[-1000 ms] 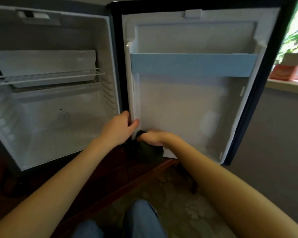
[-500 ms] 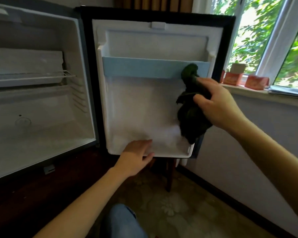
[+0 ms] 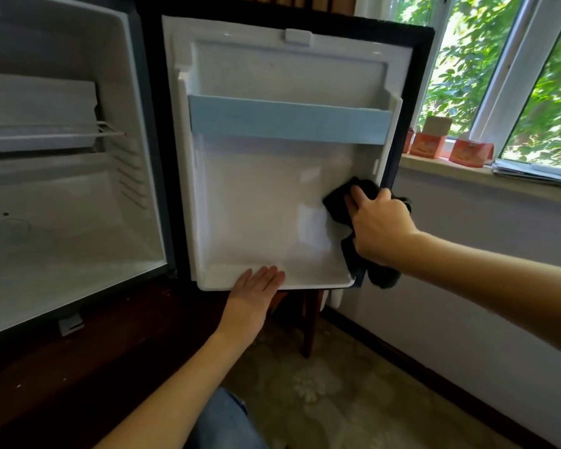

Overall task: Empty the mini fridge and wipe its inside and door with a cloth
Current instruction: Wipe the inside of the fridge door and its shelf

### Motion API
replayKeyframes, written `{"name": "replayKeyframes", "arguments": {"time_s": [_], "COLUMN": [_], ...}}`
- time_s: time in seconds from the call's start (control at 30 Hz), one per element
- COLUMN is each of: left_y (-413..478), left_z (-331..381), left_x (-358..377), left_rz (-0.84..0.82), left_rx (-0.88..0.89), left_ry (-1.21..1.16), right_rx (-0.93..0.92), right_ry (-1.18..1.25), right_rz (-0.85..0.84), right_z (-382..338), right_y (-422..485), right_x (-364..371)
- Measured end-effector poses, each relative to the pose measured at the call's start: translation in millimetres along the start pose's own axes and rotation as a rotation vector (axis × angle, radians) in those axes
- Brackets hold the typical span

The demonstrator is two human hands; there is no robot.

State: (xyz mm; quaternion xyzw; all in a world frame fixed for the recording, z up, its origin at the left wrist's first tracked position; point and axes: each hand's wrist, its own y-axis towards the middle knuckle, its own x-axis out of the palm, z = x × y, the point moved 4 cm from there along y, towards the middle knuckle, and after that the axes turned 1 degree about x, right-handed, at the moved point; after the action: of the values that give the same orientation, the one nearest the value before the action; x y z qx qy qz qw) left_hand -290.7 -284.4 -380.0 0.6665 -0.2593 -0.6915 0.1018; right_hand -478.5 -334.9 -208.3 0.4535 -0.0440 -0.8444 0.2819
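The mini fridge [image 3: 65, 189] stands open on the left with nothing inside but a wire shelf [image 3: 46, 131]. Its white door [image 3: 266, 196] swings out in the middle, with a pale blue shelf rail [image 3: 289, 119] across it. My right hand [image 3: 379, 228] grips a dark cloth [image 3: 337, 202] and presses it against the door's lower right inner panel; part of the cloth hangs past the door's edge. My left hand [image 3: 256, 286] lies flat, fingers straight, on the door's bottom lip.
A windowsill [image 3: 450, 166] at the right carries orange boxes [image 3: 428, 145] and papers [image 3: 531, 170]. A pale wall runs below it. Dark wooden furniture [image 3: 78, 367] supports the fridge. A patterned carpet [image 3: 337, 400] covers the floor, with my knee [image 3: 227, 419] at the bottom.
My right hand has carried the cloth from the door's bottom left up to the blue rail's right end, then down to the lower right panel. My left hand moved from the door's hinge edge to its bottom lip.
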Motion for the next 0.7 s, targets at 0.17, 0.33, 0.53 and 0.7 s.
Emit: {"name": "replayKeyframes", "arguments": {"time_s": [0.17, 0.33, 0.53, 0.7], "left_y": [3, 8, 16, 16], "left_z": [0, 1, 3, 0], "left_x": [3, 3, -3, -19], "left_rz": [0.012, 0.031, -0.106, -0.234], "left_rx": [-0.007, -0.028, -0.056, -0.032], "left_ry": [0.000, -0.048, -0.037, -0.209], "right_rx": [-0.079, 0.006, 0.008, 0.409], "right_ry": [0.100, 0.326, 0.752, 1.723], "right_rz": [-0.149, -0.275, -0.502, -0.694], "right_z": [-34, -65, -73, -73], "right_y": [-22, -27, -11, -26], "right_x": [50, 85, 84, 75]}}
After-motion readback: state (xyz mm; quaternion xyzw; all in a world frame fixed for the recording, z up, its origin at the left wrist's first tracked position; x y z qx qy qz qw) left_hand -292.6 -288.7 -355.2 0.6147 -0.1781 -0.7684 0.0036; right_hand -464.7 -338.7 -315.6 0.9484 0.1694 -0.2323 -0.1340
